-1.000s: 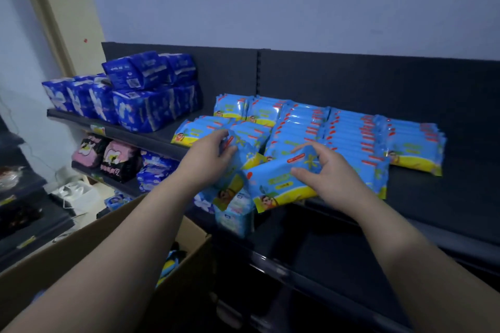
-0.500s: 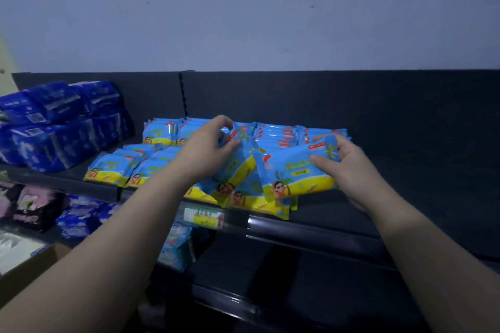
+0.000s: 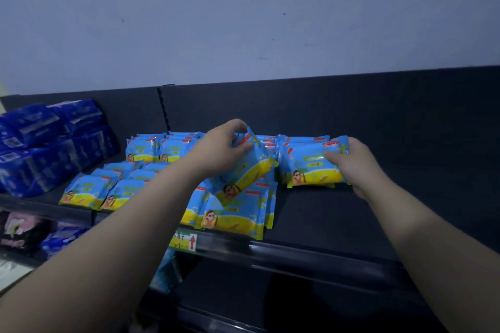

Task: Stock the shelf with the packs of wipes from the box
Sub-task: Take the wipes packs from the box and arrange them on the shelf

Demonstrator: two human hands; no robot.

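Blue-and-yellow packs of wipes lie in rows on the dark shelf [image 3: 319, 213]. My left hand [image 3: 219, 151] grips a tilted pack [image 3: 243, 173] by its upper edge, above a front stack of packs [image 3: 232, 216]. My right hand [image 3: 354, 165] holds another pack [image 3: 311, 165] from its right side, thumb on top, on the right-most stack. More packs [image 3: 89, 192] lie in rows at the left and along the back [image 3: 146, 149]. The box is out of view.
Dark blue bundles [image 3: 46, 143] are stacked at the shelf's left end. A yellow price tag with a red arrow [image 3: 185, 242] sits on the shelf's front rail. Pink and blue goods [image 3: 16, 230] fill the lower shelf at left. The right part of the shelf is bare.
Both hands moved further back over the shelf with their packs. The right pack went down onto the right-most stack. The view shifted right, and the cardboard box dropped out of sight.
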